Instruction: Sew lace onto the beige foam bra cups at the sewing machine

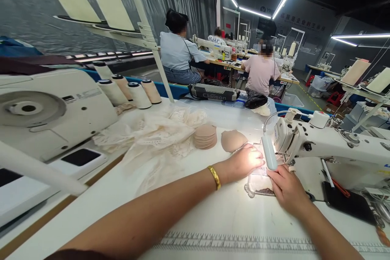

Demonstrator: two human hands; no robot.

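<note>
A light, lace-edged piece of fabric [259,183] lies under the bright lamp at the sewing machine's [294,136] needle area. My left hand [247,160], with a gold bangle on its wrist, presses on the fabric left of the needle, fingers bent and closed on it. My right hand [288,189] grips its right edge with thumb and fingers close together. The small lamp head [269,154] partly hides the fingertips and the needle. Just behind my left hand lies a beige moulded cup [234,141]. Left of it is a stack of beige cups [204,137].
Cream lace fabric [161,130] is heaped at left, before several thread cones [138,95]. A second machine [51,105] stands far left. A ruler strip [231,243] runs along the front. At right lies a black phone [349,203]. Other people [179,50] sit at machines beyond.
</note>
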